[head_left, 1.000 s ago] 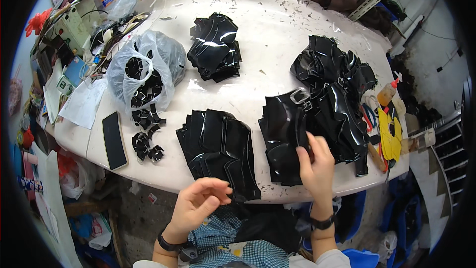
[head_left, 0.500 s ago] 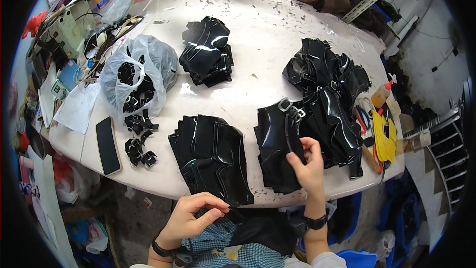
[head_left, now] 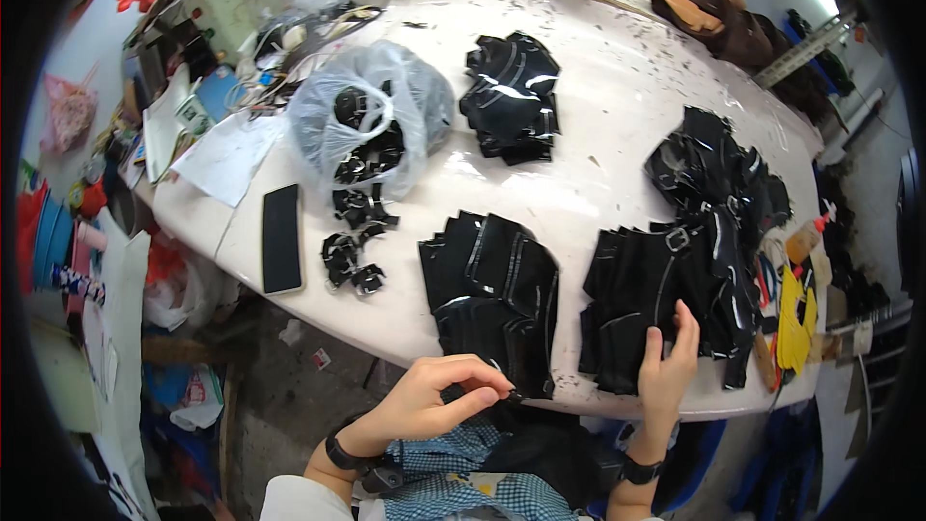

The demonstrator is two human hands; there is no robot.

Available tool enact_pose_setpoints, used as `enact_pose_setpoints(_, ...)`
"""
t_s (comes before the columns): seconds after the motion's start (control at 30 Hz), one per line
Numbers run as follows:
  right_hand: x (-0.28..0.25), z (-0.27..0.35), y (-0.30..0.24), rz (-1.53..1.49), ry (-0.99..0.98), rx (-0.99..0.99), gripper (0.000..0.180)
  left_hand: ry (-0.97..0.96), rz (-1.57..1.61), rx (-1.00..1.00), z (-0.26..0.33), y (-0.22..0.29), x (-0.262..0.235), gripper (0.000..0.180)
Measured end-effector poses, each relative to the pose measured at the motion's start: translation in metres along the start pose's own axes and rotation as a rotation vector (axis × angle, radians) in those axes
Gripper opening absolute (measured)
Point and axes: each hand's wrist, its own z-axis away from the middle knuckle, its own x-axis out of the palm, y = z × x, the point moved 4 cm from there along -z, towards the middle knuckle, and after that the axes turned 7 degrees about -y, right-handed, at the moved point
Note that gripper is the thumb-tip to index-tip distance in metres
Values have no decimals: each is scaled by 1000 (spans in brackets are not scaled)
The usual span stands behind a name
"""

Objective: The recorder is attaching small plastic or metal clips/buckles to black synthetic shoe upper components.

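Observation:
My left hand [head_left: 446,397] is closed in a pinch at the table's front edge, with a small dark piece [head_left: 517,396] at its fingertips, too small to name. Just beyond it lies a stack of shiny black leather-like pieces [head_left: 492,280] with pale edge lines. My right hand [head_left: 668,367] is open, thumb and fingers apart, at the near edge of a second black stack [head_left: 622,314]; whether it touches the stack I cannot tell. A silver buckle [head_left: 678,238] sits at that stack's top edge. A larger heap of black pieces [head_left: 709,169] adjoins it.
A clear plastic bag [head_left: 415,87] holds black scraps, and more curled scraps [head_left: 352,256] lie beside a phone [head_left: 283,239]. Another black stack [head_left: 511,96] lies farther back. Yellow-handled tools [head_left: 796,318] and a glue bottle [head_left: 803,239] stand at the right edge. Clutter crowds the left.
The view has swung, so the table's things sit farther right. My right hand has let go of the buckled black pieces, which now lie on the stack. The left hand still pinches.

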Motion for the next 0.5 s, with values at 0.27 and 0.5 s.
enact_pose_setpoints(0.27,-7,6,-14,37,-23,-80,38,520,-549,41,-5,-13,-76,11)
enact_pose_setpoints(0.5,-20,14,-43,-85,9,-152,20,930,-1240,-72,-10,-59,-155,11)
